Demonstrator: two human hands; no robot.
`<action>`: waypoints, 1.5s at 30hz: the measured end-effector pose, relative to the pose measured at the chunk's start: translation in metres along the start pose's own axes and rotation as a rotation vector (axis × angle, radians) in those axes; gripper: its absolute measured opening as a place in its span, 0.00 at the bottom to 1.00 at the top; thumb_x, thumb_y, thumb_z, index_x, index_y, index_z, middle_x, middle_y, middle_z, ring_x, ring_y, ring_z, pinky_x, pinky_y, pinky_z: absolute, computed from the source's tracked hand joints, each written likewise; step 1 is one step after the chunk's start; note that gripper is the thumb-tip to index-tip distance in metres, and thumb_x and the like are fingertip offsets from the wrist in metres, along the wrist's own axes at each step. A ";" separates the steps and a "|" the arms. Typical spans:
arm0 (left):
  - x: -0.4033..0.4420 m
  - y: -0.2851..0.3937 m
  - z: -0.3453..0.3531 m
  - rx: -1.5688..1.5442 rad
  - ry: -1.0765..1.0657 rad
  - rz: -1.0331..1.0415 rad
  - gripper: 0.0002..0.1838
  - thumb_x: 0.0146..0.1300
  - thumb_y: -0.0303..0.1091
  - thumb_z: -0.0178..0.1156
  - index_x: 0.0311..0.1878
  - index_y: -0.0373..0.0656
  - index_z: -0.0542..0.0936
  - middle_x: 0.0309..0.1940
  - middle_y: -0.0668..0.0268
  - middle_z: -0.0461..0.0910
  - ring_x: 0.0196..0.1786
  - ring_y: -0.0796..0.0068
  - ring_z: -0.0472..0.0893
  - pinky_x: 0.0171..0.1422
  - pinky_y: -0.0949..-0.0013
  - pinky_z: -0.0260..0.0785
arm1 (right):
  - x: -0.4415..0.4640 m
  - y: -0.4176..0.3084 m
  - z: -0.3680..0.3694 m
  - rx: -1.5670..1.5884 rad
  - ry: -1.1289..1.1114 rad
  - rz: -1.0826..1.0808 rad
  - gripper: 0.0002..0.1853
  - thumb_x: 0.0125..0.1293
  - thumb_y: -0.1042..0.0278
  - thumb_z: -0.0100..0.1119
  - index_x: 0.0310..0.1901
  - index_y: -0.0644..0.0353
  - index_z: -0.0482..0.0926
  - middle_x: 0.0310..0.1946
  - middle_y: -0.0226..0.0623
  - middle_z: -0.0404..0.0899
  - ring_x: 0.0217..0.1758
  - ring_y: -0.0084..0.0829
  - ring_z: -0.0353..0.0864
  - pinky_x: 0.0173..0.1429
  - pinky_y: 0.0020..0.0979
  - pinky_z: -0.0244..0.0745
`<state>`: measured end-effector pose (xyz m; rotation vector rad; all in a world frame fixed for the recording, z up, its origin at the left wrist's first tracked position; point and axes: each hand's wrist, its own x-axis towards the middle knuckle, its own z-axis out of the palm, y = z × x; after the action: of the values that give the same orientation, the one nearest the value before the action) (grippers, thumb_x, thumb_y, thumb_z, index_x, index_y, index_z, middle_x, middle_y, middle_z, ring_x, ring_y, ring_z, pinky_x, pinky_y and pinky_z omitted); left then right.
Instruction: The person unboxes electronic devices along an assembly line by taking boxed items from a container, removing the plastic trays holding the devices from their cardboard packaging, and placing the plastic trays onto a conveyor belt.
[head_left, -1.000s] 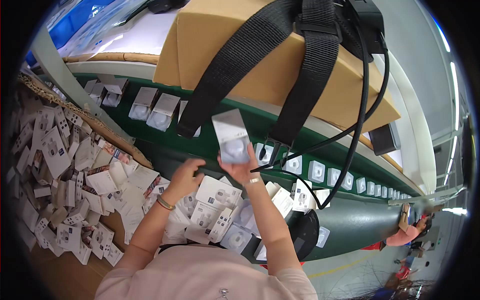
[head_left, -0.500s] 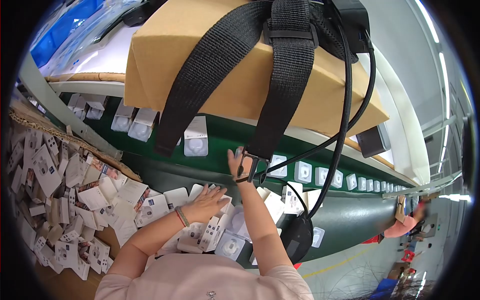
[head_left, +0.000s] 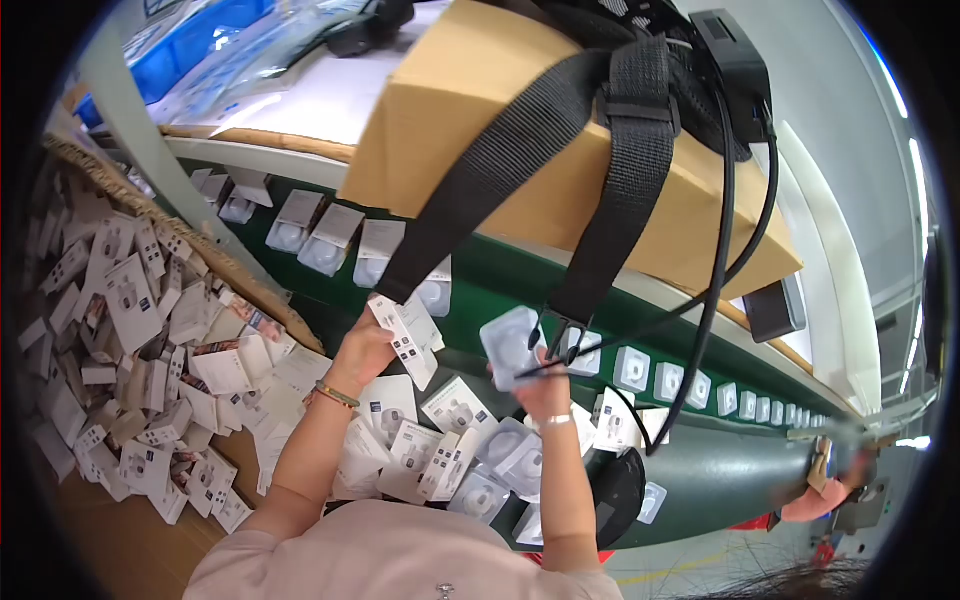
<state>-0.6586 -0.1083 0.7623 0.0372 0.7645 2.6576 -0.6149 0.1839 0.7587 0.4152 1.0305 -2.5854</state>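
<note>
My left hand [head_left: 362,352] is closed on a small white printed box [head_left: 404,338], raised over the near side of the green belt. In my right hand [head_left: 545,392] is a translucent plastic tray [head_left: 510,345], tilted up in front of a dangling strap buckle. Below and between my hands lies a pile of white printed boxes [head_left: 456,406] and clear plastic trays [head_left: 520,462]. On the belt just past my left hand, a white card box [head_left: 381,240] sits on a plastic tray.
A large carton [head_left: 95,400] at left is heaped with white boxes. A row of trays [head_left: 632,368] runs along the green belt to the right. Black straps [head_left: 625,180] and cables hang before a brown cardboard box [head_left: 420,120]. Another person [head_left: 825,490] is at the far right.
My left hand has lifted from the pile with a white box. My right hand has drawn back from the belt and now holds up a plastic tray. The view has shifted.
</note>
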 end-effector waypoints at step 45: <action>0.046 -0.029 -0.014 0.207 -0.120 -0.109 0.49 0.39 0.23 0.62 0.72 0.51 0.58 0.69 0.57 0.60 0.73 0.55 0.58 0.73 0.52 0.53 | 0.028 0.029 0.017 0.535 -0.249 0.214 0.28 0.64 0.40 0.44 0.56 0.49 0.76 0.53 0.39 0.78 0.55 0.44 0.77 0.53 0.53 0.73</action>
<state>-0.6932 -0.0757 0.7316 0.2015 0.9697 2.4404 -0.6306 0.1466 0.7422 0.2941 0.1900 -2.5992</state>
